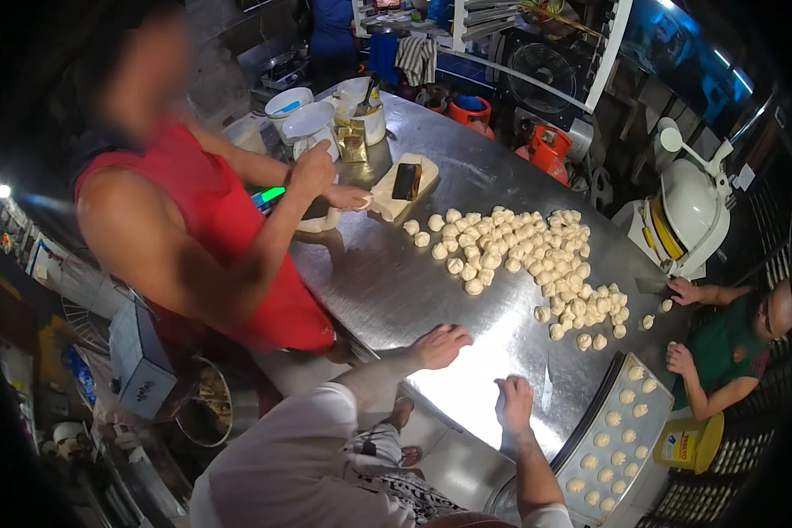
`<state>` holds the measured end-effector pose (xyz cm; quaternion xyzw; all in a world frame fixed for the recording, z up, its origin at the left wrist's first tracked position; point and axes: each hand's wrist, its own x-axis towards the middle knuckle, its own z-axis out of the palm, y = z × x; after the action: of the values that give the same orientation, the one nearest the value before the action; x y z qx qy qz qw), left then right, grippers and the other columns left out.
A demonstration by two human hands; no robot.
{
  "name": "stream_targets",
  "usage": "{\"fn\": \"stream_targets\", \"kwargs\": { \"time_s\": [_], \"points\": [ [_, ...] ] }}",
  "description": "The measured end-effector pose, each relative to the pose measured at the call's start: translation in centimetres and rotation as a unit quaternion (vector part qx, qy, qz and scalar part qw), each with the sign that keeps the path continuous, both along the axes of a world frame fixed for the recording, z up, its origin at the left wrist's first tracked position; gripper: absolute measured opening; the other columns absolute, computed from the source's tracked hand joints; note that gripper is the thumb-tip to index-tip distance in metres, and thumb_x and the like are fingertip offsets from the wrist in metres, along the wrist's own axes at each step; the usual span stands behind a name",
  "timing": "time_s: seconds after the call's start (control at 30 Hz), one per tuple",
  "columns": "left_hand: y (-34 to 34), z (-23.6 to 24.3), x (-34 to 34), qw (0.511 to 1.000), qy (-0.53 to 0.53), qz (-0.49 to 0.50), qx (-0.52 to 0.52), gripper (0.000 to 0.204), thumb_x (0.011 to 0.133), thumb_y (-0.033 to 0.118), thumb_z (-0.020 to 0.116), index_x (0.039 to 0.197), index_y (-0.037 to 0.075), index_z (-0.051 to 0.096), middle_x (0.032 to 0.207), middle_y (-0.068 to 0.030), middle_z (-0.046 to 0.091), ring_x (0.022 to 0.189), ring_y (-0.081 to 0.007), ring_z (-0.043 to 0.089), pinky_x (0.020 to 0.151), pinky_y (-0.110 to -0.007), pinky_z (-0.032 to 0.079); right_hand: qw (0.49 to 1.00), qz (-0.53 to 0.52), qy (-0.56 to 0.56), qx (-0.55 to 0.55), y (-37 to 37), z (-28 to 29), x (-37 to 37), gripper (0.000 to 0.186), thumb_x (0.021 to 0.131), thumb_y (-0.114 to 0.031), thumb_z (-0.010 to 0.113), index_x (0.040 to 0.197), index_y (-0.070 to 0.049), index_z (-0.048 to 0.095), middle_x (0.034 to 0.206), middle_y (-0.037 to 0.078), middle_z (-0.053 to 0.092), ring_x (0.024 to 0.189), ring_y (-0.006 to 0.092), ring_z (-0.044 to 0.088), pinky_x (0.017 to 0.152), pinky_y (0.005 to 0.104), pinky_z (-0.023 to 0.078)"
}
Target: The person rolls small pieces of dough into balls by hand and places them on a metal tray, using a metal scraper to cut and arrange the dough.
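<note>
My left hand (pixel 443 346) is over the near edge of a steel table (pixel 378 308), fingers apart and loosely bent, with nothing visible in it. To its right, my right hand (pixel 515 407) is at the bare shiny tabletop with its fingers curled in; whatever they may hold is hidden. Beyond both hands lies a large heap of pale dough balls (pixel 510 238), touching neither hand. A thin pale strip (pixel 547 387) lies just right of my right hand. Nearby on the right, a baking tray (pixel 581 427) carries spaced rows of shaped dough pieces.
At the left a co-worker in a red apron (pixel 282 290) handles dough beside a phone (pixel 407 181) on a dough slab. Another person in green (pixel 730 348) works at the right end, by a white mixer (pixel 691 216). Tubs (pixel 374 123) stand at the far left corner.
</note>
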<state>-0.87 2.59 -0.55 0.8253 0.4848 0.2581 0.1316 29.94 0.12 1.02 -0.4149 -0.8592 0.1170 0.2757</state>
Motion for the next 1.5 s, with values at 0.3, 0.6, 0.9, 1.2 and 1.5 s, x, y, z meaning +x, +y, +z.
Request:
{"fn": "stream_targets", "kwargs": {
  "time_s": [0.3, 0.6, 0.9, 1.2, 1.5],
  "points": [
    [-4.2, -2.4, -1.7, 0.999, -0.029, 0.021, -0.013, 0.017, 0.099, 0.01, 0.06, 0.113, 0.006, 0.069, 0.115, -0.0039, 0.065, 0.113, -0.024, 0.062, 0.094, -0.043, 0.048, 0.996, -0.016, 0.082, -0.023, -3.3, 0.0, -0.5, 0.02, 0.091, 0.002, 0.067, 0.107, -0.006, 0.074, 0.102, 0.019, 0.066, 0.094, 0.0394, 0.064, 0.084, 0.0503, 0.052],
    [1.4, -1.8, 1.9, 0.997, 0.033, 0.043, -0.056, 0.025, 0.099, 0.004, 0.057, 0.119, 0.009, 0.07, 0.117, -0.0075, 0.067, 0.119, -0.025, 0.062, 0.104, -0.041, 0.047, 0.991, -0.068, 0.116, 0.005, -1.5, 1.2, -6.1, 0.021, 0.093, 0.004, 0.066, 0.11, -0.004, 0.074, 0.105, 0.02, 0.067, 0.094, 0.0396, 0.065, 0.085, 0.0471, 0.053],
    [3.1, 0.6, 1.6, 0.998, -0.004, 0.065, 0.018, 0.027, 0.097, 0.003, 0.058, 0.12, 0.011, 0.069, 0.128, -0.0106, 0.064, 0.115, -0.0307, 0.063, 0.105, -0.046, 0.049, 0.993, -0.049, 0.073, 0.073, 3.0, 2.9, -6.2, 0.023, 0.092, 0.006, 0.062, 0.108, -0.005, 0.075, 0.104, 0.018, 0.065, 0.101, 0.0399, 0.065, 0.09, 0.0495, 0.053],
    [1.2, -0.2, -0.3, 0.996, -0.013, 0.04, -0.078, 0.02, 0.096, 0.004, 0.058, 0.111, 0.013, 0.069, 0.119, -0.005, 0.065, 0.122, -0.0227, 0.064, 0.104, -0.042, 0.048, 0.999, -0.019, 0.027, 0.01, 1.3, 1.5, -0.5, 0.02, 0.09, 0.006, 0.066, 0.104, -0.006, 0.074, 0.105, 0.019, 0.065, 0.097, 0.0381, 0.065, 0.085, 0.0469, 0.055],
    [-2.9, -4.0, -1.7, 0.984, -0.062, 0.023, -0.164, 0.017, 0.097, 0.009, 0.061, 0.109, 0.015, 0.071, 0.115, -0.0027, 0.067, 0.116, -0.0232, 0.065, 0.102, -0.038, 0.047, 0.99, -0.017, 0.123, -0.059, -3.0, 0.1, -0.3, 0.028, 0.091, 0.012, 0.054, 0.109, -0.002, 0.071, 0.102, 0.019, 0.061, 0.098, 0.0371, 0.064, 0.091, 0.0458, 0.054]
  ]
}}
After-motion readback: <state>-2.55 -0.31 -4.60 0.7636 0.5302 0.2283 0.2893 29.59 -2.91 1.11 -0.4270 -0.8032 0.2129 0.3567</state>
